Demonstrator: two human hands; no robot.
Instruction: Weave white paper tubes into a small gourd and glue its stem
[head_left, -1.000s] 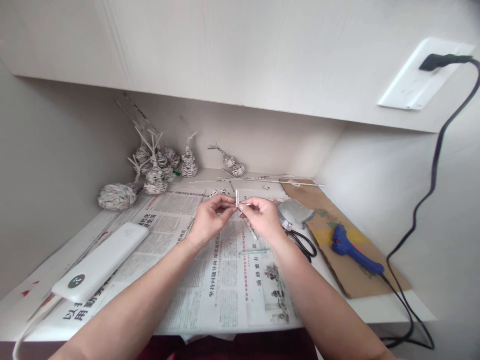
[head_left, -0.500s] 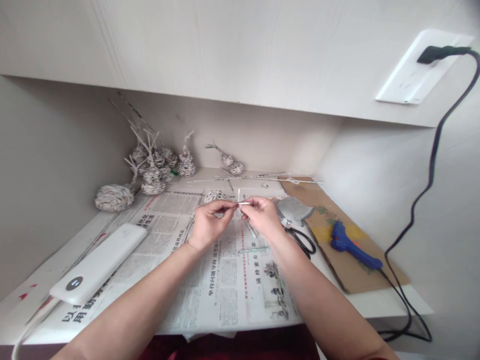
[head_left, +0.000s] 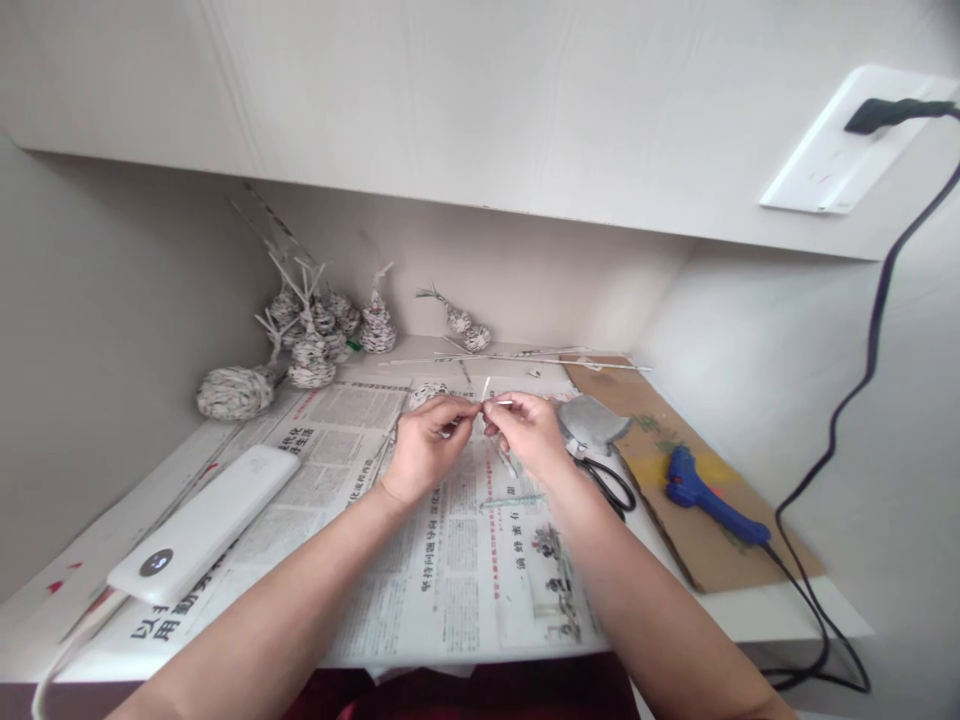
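My left hand [head_left: 429, 445] and my right hand [head_left: 531, 430] meet fingertip to fingertip above the newspaper [head_left: 397, 590]. Both pinch a thin white paper stick [head_left: 507, 403], one end of which shows over my right fingers. Another pale strip [head_left: 487, 385] stands up just behind the fingertips; whether it joins the stick I cannot tell. Partly hidden behind my left hand is a small woven paper piece [head_left: 427, 393]. Beside my right wrist lie black-handled scissors [head_left: 611, 485], next to a grey cloth [head_left: 596, 425].
Several woven paper gourds [head_left: 311, 360] stand at the back left. Long paper sticks [head_left: 517, 358] lie along the back. A blue glue gun [head_left: 712, 505] rests on cardboard [head_left: 675, 545] at right, its black cord running to the socket [head_left: 821, 140]. A white power bank [head_left: 210, 525] lies left.
My fingertips have drawn closer together around the paper stick, and less of it shows between them. The whole view has shifted slightly.
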